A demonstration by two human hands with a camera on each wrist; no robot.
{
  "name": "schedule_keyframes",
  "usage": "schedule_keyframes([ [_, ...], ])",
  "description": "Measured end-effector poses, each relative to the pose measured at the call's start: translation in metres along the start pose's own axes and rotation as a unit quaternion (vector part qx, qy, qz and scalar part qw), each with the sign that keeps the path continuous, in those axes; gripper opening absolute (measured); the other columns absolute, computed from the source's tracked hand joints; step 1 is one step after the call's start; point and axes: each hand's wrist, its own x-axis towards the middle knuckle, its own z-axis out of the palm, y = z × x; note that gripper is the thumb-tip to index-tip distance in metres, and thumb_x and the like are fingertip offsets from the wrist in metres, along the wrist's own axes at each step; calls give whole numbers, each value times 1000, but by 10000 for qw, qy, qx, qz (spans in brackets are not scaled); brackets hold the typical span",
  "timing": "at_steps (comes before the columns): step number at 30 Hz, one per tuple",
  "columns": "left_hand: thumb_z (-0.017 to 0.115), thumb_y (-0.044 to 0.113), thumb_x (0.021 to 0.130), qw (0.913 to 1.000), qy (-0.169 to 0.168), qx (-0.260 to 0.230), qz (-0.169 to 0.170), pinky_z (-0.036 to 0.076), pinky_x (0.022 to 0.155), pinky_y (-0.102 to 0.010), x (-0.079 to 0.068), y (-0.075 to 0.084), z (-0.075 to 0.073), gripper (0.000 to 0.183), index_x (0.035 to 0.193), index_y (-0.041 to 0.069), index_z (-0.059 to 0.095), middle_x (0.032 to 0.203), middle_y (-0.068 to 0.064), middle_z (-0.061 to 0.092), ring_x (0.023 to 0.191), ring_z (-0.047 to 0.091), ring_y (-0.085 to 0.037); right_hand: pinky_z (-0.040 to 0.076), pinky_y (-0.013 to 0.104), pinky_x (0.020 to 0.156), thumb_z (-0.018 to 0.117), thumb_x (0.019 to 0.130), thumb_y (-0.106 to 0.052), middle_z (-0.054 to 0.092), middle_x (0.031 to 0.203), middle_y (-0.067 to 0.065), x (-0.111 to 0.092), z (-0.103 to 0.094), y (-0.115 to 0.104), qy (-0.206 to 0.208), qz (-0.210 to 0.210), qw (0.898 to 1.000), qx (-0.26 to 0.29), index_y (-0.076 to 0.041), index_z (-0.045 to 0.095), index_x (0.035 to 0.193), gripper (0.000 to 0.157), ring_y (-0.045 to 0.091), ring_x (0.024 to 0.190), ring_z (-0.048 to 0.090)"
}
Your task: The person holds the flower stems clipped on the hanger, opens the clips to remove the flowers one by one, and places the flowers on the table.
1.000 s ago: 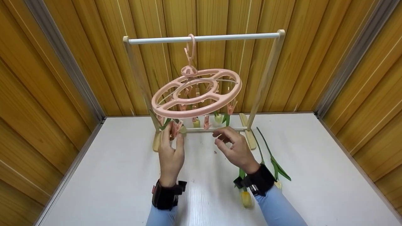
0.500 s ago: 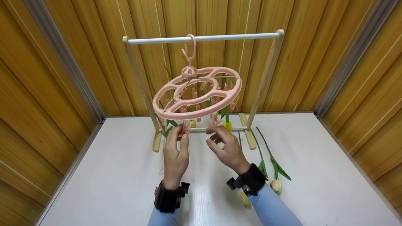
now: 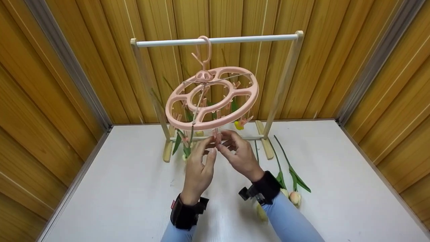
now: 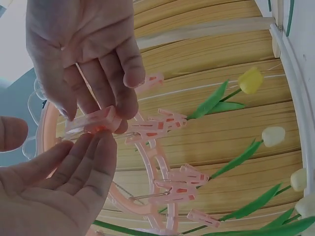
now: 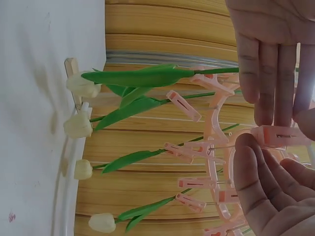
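A pink round clip hanger [image 3: 212, 127] hangs by its hook, with pink clothespins below its ring. At its near edge my right hand [image 3: 240, 155] pinches an empty pink clothespin [image 3: 217, 136] between thumb and fingers. My left hand [image 3: 198, 169] touches the same clothespin from the left with nearly straight fingertips; in the left wrist view its thumb stands apart from it. Tulips hang heads down from other clothespins, among them a yellow tulip [image 4: 251, 80] and several white ones, such as this white tulip [image 5: 102, 222].
The rack's white bar [image 3: 250, 39] carries the hanger between wooden posts on a white table [image 3: 127, 188]. To the right lie loose tulips, one with a pale peach head [image 3: 295, 198]; my right forearm partly covers others. Wood-patterned panels [image 3: 221, 20] stand behind.
The hanger has turned, its near side moving rightward. My left hand has moved right along with it, and my right hand, loose in the air a second ago, has closed on the clothespin.
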Motion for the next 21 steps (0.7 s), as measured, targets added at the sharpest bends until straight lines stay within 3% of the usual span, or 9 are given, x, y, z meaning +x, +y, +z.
schedule_keyframes([
  [5, 55, 9, 105, 9997, -114, 67, 181, 56, 91, -42, -1, 2, -2, 31, 134, 1, 65, 123, -9, 70, 115, 66, -24, 54, 24, 77, 66, 99, -3, 71, 107, 16, 4, -1, 4, -70, 285, 9987, 417, 4, 60, 132, 34, 22, 92, 70],
  [7, 56, 7, 104, 9995, -11, 20, 315, 56, 89, -42, -1, 1, -5, 29, 130, 1, 67, 119, -8, 72, 112, 67, -22, 54, 24, 79, 66, 100, -3, 70, 107, 17, 6, -1, 4, -125, 364, 9977, 564, 4, 60, 132, 33, 20, 93, 69],
  [10, 57, 2, 103, 9978, 417, -86, 503, 57, 87, -38, 0, 0, -9, 23, 120, 0, 71, 111, -8, 74, 104, 69, -21, 54, 24, 80, 65, 100, -3, 69, 106, 18, 8, -1, 3, -164, 393, 9972, 621, 5, 61, 132, 33, 19, 93, 68],
  [13, 56, -3, 100, 9927, 1078, -176, 513, 55, 86, -34, 2, -3, -14, 19, 112, -2, 71, 105, -10, 73, 98, 69, -22, 53, 24, 80, 65, 100, -3, 69, 106, 17, 9, -1, 1, -108, 364, 9975, 592, 5, 62, 130, 31, 17, 93, 67],
  [17, 57, -4, 99, 9823, 1858, -146, 183, 51, 86, -29, 5, -9, -20, 17, 111, -5, 68, 104, -12, 70, 96, 64, -21, 52, 22, 77, 64, 100, 0, 69, 103, 17, 8, -1, 2, 27, 330, 9971, 682, 6, 65, 124, 25, 15, 89, 64],
  [21, 58, -1, 99, 9752, 2198, -60, -243, 47, 89, -35, 7, -18, -24, 18, 115, -4, 65, 109, -13, 64, 102, 60, -23, 50, 21, 72, 60, 99, 5, 67, 99, 18, 6, -3, 5, 111, 286, 9966, 768, 8, 66, 119, 21, 13, 84, 60],
])
